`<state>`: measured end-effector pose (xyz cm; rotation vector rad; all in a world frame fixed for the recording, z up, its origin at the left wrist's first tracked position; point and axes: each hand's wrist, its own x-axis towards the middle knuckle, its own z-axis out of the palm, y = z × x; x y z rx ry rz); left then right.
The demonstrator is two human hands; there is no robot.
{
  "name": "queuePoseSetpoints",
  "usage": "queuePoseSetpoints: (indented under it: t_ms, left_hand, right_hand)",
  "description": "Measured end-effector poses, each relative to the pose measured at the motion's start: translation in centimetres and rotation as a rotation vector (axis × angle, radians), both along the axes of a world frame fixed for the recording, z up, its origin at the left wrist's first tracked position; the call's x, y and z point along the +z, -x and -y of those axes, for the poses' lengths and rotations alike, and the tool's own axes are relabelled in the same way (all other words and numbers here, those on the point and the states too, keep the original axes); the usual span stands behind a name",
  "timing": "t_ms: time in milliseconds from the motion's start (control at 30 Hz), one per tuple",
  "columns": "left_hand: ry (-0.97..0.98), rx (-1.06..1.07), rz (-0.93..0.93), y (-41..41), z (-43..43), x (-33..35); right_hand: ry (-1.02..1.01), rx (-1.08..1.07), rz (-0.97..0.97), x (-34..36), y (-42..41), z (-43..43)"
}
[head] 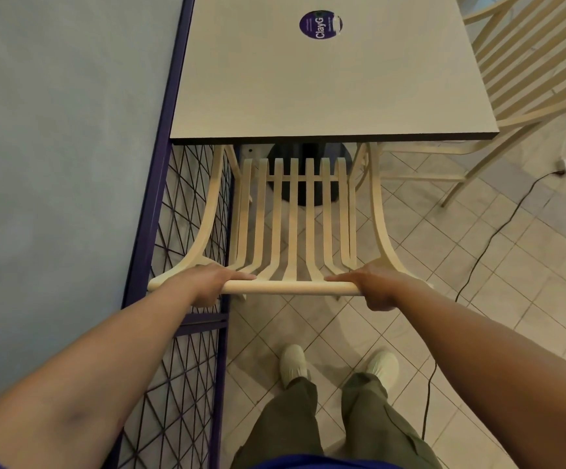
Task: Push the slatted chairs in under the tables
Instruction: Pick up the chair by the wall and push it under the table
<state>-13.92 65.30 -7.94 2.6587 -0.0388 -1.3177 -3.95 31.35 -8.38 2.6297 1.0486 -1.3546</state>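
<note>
Gripping the chair [291, 211] by its round top rail, left hand [207, 282] and right hand [378, 287] each wrapped around an end, low centre frame; seat partly under the counter [325, 96]. Pale bent-wood slats look stiff and light, likely sliding easily on glazed tile floor [478, 299]; rail gives smooth, firm hold.

Soft, even indoor light, faint shadows on the floor [325, 319], sharp focus, wide-angle bending at edges.
</note>
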Motion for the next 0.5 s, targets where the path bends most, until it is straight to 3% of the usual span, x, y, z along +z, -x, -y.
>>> queuePoseSetpoints:
  t_ms: [500]
  left_hand:
    - [0.001, 0.013, -0.029, 1.4, 0.1, -0.1]
  right_hand:
    - [0.005, -0.019, 0.009, 0.2, 1.7, 0.2]
